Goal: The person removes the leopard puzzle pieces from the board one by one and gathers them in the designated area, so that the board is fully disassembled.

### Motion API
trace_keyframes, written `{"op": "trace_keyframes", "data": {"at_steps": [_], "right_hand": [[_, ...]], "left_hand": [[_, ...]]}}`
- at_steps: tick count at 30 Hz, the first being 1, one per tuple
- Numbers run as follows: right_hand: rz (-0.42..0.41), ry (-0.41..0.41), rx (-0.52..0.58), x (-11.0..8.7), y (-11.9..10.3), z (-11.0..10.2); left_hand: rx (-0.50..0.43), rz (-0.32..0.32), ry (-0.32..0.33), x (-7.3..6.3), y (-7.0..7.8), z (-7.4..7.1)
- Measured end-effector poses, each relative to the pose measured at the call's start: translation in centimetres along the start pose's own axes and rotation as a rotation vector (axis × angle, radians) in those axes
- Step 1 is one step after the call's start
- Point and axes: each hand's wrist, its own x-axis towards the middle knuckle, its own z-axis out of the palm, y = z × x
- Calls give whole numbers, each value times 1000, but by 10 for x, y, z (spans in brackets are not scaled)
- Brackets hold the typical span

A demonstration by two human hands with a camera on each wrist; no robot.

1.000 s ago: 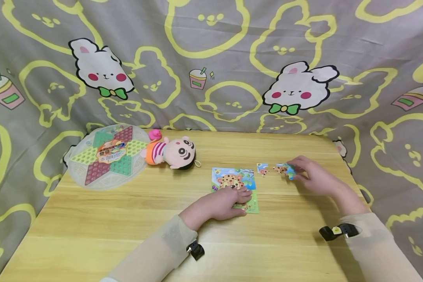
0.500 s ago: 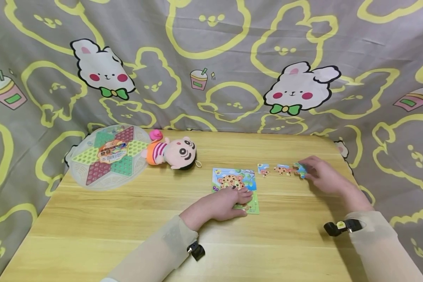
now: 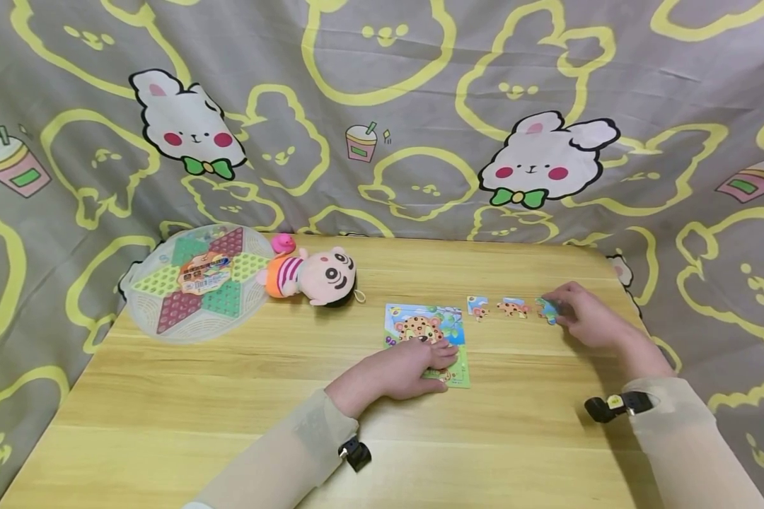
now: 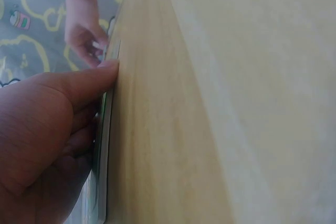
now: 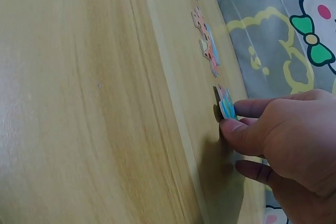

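Observation:
My left hand (image 3: 414,369) rests on a square jigsaw puzzle board (image 3: 446,318) with a spotted leopard picture, covering its lower left part. In the left wrist view the left thumb (image 4: 94,80) lies at the board's near edge. To the right, my right hand (image 3: 586,317) pinches a blue and green puzzle piece (image 3: 547,311) between thumb and fingers. The right wrist view shows that piece (image 5: 226,103) tilted close over the table, its shadow beside it. Between board and right hand lie a blue puzzle piece (image 3: 477,305) and a spotted puzzle piece (image 3: 513,307).
On the wooden table (image 3: 242,403), a round Chinese checkers board (image 3: 194,283) lies at the back left. Beside it are a plush doll (image 3: 308,276) on its back and a small pink duck (image 3: 283,244). A patterned curtain (image 3: 420,106) hangs behind the table's far edge.
My right hand has moved right with the puzzle piece, away from the spotted piece, leaving a gap between them. The left hand has stayed on the board.

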Motion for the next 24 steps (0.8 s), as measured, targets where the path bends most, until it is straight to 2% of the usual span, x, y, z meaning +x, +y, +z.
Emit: {"op": "trace_keyframes", "data": {"at_steps": [5,10,16,24], "right_hand": [[4,-25,2,-1,-3,-1],[-14,-14,-3,-2,-14,-5],[-55,-14,14,1,-38,-6],[-83,-20,55,6,-75,-9]], "left_hand": [[1,-5,-1,0,0,0],[-5,-6,-4,0,0,-1],[8,-6,-6,0,2,-2],[94,13,-30,1,6,-5]]}}
